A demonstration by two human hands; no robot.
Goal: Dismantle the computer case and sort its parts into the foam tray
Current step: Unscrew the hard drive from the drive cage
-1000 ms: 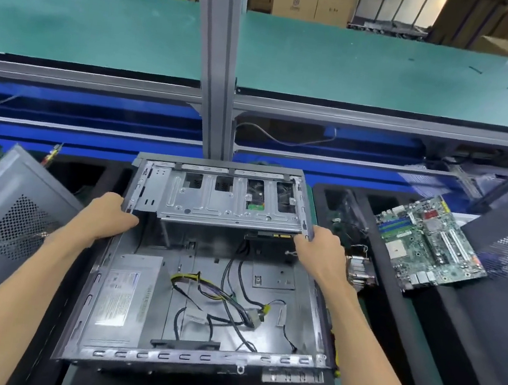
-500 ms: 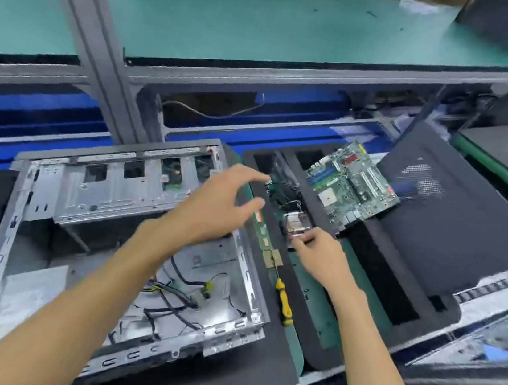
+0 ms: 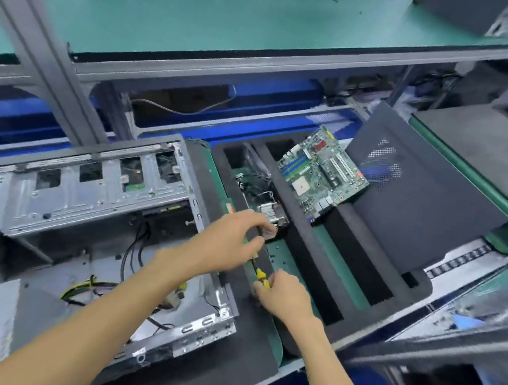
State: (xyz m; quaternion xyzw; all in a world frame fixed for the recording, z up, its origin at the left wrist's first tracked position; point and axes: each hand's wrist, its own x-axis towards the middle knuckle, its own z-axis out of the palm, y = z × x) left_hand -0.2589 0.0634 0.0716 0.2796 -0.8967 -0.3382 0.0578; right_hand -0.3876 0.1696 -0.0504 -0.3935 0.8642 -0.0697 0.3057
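- On the table's left sits the opened computer case, cables loose inside.
- Right of it, the black foam tray holds the motherboard and a heatsink.
- Left hand reaches toward the heatsink, fingers curled; can't tell if it's gripping anything.
- Right hand grips a yellow screwdriver.

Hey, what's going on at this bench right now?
A person is taking a computer apart. The opened case lies on the left with its cables still inside, and a circuit board already rests on the foam tray to its right. Both hands are over the tray's near edge: the right hand grips a yellow-handled screwdriver, and the left hand pinches near its shaft.
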